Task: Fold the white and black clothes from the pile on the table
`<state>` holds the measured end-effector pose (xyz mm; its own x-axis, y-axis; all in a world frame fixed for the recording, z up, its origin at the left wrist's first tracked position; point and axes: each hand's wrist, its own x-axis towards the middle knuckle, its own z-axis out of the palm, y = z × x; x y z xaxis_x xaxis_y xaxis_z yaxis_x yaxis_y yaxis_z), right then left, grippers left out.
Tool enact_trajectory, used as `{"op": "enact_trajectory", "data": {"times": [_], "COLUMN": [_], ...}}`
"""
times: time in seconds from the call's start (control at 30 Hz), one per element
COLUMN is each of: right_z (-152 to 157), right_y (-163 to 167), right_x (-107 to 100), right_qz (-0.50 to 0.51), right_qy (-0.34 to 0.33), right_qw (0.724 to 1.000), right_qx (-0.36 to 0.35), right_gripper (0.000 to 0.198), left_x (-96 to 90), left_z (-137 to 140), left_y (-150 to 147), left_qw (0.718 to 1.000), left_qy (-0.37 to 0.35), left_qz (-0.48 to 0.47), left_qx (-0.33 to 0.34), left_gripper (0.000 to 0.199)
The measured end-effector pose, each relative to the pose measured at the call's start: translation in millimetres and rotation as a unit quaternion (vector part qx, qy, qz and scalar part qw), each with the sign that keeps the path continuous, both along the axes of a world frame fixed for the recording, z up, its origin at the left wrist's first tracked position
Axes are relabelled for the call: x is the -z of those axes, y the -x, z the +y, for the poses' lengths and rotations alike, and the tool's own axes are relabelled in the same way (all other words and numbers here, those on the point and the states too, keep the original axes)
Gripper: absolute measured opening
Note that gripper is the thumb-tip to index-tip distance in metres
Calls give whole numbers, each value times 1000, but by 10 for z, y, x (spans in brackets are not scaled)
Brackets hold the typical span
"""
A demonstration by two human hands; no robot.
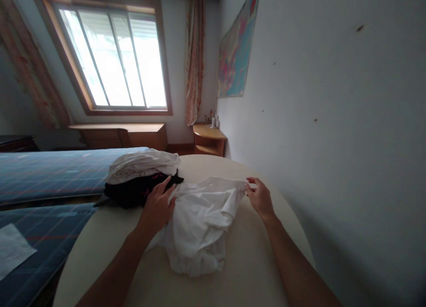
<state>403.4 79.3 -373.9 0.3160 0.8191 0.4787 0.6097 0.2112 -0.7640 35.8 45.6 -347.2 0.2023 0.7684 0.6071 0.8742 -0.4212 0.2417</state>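
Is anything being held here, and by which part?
A white garment: the right hand pinches its far right corner. The left hand is at its far left corner, though whether it grips or only touches cannot be told.

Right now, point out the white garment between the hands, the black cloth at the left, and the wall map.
White garment [199,227]: head view, middle of its rumpled body.
Black cloth [126,194]: head view, its side facing the camera.
Wall map [235,56]: head view, middle of its printed face.
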Motion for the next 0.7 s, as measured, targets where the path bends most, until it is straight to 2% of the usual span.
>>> {"op": "enact_trajectory", "data": {"times": [0.07, 0.13, 0.23, 0.27, 0.33, 0.37, 0.43, 0.53, 0.63, 0.7], "right_z": [-46, -130, -272, -307, -343, -343, -314, -227, -135, -90], "right_y": [61, 151, 293, 331, 382, 392, 384, 307, 174, 65], "right_x": [-47, -114, -197, -206, -194, -176, -134, -100, -111, -110], "right_qz": [-2, -32, -97, -112, -131, -138, -152, -168, -191, -192], "right_qy": [-28, -14, 76, 108, 147, 159, 180, 160, 70, 30], "right_qw": [997, 982, 929, 911, 894, 891, 890, 914, 962, 979], "right_qx": [-74, -186, -349, -381, -404, -402, -390, -332, -180, -67], "right_gripper": [35, 31, 42, 49, 55, 50, 29, 8, 11, 18], "left_x": [-39, -106, -183, -185, -147, -109, -17, 87, 111, 108], "left_z": [-86, -189, -299, -312, -300, -278, -210, -87, 21, 69], "left_y": [-48, -85, -75, -52, 12, 46, 96, 107, 77, 59], "left_qw": [998, 989, 972, 968, 960, 955, 947, 954, 973, 984], "left_qy": [52, 134, 208, 217, 239, 251, 263, 239, 174, 123], "left_qz": [15, 30, 45, 41, 25, 15, -1, -23, -51, -68], "left_qx": [25, 56, 101, 115, 141, 156, 182, 180, 145, 112], "left_gripper": [31, 25, 21, 24, 37, 44, 49, 37, 24, 22]}}
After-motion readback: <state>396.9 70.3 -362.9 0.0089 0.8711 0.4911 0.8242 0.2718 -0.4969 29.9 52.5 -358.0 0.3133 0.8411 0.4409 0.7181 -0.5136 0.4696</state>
